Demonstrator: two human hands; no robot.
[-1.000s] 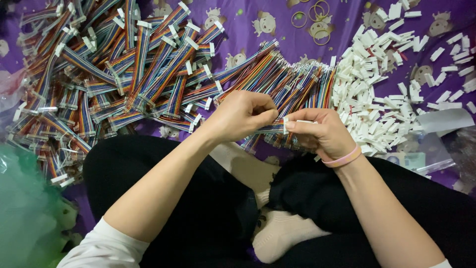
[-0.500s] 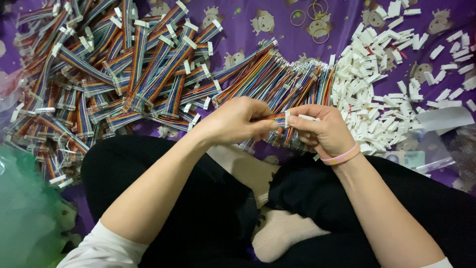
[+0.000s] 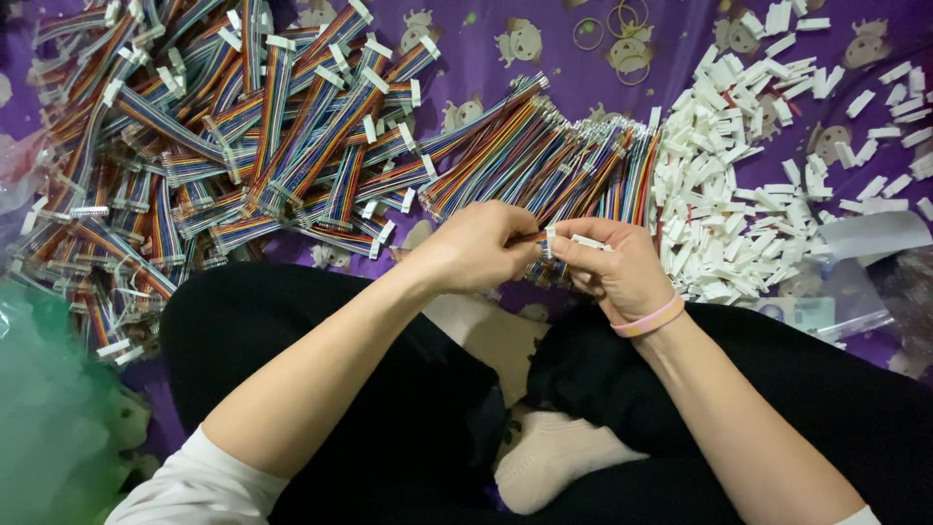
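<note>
Hands barely moved: left hand [image 3: 476, 248] pinches one ribbon cable [image 3: 533, 236], right hand [image 3: 622, 267] pinches one white connector [image 3: 552, 240]; piles uncountable.

The left hand [image 3: 476, 248] hides most of the wire [image 3: 533, 236] it pinches. The green bag [image 3: 53, 408] is blurred and cut off at the left edge.

Even, bright indoor light, soft shadows, sharp centre; the green bag [image 3: 49, 418] at lower left is blurred.
</note>
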